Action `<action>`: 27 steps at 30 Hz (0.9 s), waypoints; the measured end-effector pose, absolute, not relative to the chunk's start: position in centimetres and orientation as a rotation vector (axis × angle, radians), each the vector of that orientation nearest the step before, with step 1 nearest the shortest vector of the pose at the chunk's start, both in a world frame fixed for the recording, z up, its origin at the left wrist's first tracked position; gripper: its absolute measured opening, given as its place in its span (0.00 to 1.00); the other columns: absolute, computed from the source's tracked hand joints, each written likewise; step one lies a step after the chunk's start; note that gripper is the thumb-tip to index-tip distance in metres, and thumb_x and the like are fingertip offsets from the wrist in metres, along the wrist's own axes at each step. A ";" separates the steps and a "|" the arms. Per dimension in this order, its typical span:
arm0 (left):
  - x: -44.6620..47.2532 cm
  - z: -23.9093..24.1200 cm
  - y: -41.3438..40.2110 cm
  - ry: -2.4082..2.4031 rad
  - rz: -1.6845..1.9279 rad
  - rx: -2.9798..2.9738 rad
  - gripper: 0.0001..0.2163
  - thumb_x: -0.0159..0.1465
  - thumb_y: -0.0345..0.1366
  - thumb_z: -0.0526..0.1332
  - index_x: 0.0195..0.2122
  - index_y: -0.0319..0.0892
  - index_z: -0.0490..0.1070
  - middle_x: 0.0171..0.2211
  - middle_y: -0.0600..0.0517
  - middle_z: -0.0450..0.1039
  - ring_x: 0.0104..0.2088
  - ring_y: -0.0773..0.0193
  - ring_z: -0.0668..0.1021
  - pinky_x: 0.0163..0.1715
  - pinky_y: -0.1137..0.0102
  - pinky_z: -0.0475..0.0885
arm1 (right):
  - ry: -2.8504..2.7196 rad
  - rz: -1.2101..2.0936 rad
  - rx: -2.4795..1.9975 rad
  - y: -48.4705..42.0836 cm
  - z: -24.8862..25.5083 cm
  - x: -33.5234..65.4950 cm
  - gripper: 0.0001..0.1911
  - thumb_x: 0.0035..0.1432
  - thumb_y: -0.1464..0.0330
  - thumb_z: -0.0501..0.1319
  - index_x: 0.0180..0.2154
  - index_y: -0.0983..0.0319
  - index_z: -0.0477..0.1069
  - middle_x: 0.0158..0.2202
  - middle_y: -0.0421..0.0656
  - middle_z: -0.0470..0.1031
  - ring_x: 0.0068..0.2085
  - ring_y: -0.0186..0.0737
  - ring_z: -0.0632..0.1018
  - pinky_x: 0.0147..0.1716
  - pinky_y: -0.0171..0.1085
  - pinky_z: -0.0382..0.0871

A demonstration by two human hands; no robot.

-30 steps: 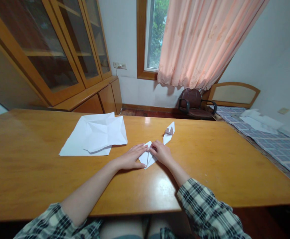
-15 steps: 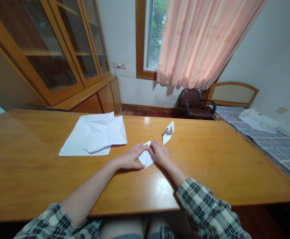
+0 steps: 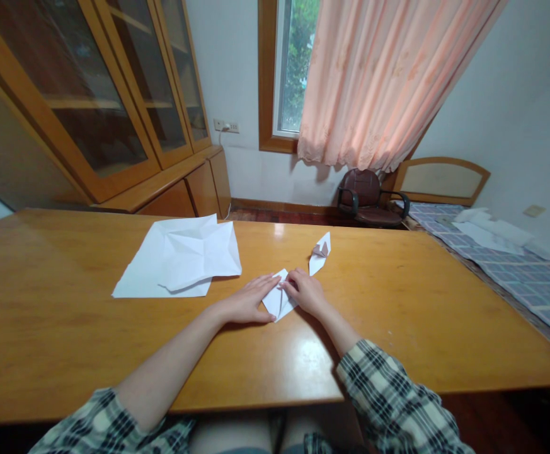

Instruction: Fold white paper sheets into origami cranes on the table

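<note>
A small piece of folded white paper [image 3: 275, 303] lies on the table between my two hands, with a crease or flap edge running down its middle. My left hand [image 3: 246, 301] rests flat along its left side, fingers stretched toward the top corner and thumb by the bottom corner. At the upper right, my right hand [image 3: 305, 291] has its fingers closed in a pinch on a flap of the paper. Just beyond the right hand lies a folded paper piece [image 3: 320, 253], white with pointed ends and a greyish-brown middle.
Several creased white sheets [image 3: 184, 255] overlap on the wooden table [image 3: 67, 340], left of my hands. Behind the table are a glass-doored cabinet [image 3: 156, 120], a dark red armchair [image 3: 366, 195] and a pink curtain [image 3: 364, 82]. A bed [image 3: 492, 239] stands at the right.
My right hand has shifted slightly to the right, and the paper's right flap looks a little more lifted. My left hand stays in place.
</note>
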State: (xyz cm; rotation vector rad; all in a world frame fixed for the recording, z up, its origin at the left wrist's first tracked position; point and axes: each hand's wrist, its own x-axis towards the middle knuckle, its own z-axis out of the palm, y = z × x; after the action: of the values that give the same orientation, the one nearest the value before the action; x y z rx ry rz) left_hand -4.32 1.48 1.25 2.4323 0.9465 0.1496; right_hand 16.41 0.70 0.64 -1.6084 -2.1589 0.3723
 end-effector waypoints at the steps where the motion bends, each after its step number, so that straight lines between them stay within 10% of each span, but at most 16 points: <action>1: -4.3 1.3 1.4 0.953 0.145 2.427 0.43 0.54 0.46 0.64 0.66 0.43 0.42 0.67 0.42 0.42 0.66 0.50 0.48 0.63 0.55 0.47 | -2.139 0.435 -1.543 0.8 0.7 16.8 0.10 0.61 0.62 0.57 0.32 0.61 0.69 0.31 0.40 0.70 0.33 0.35 0.70 0.31 0.32 0.59; 15: -4.3 1.5 1.3 0.961 0.109 2.427 0.42 0.55 0.45 0.63 0.66 0.41 0.43 0.67 0.43 0.42 0.66 0.51 0.47 0.64 0.56 0.47 | -1.873 1.430 -1.115 1.0 0.8 21.4 0.15 0.46 0.63 0.68 0.35 0.66 0.74 0.36 0.45 0.75 0.33 0.35 0.74 0.35 0.36 0.69; 27: -4.1 1.3 0.5 1.037 0.192 2.675 0.36 0.56 0.61 0.56 0.62 0.49 0.56 0.64 0.46 0.53 0.63 0.47 0.55 0.62 0.51 0.44 | -2.148 0.760 -1.274 0.4 2.1 21.2 0.18 0.48 0.81 0.53 0.35 0.61 0.78 0.39 0.44 0.77 0.43 0.40 0.73 0.50 0.43 0.62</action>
State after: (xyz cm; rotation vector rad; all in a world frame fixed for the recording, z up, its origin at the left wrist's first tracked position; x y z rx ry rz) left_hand -4.11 0.54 1.33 2.6749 1.0371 0.1916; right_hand 21.23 0.44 2.07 -1.2740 -2.1479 0.7596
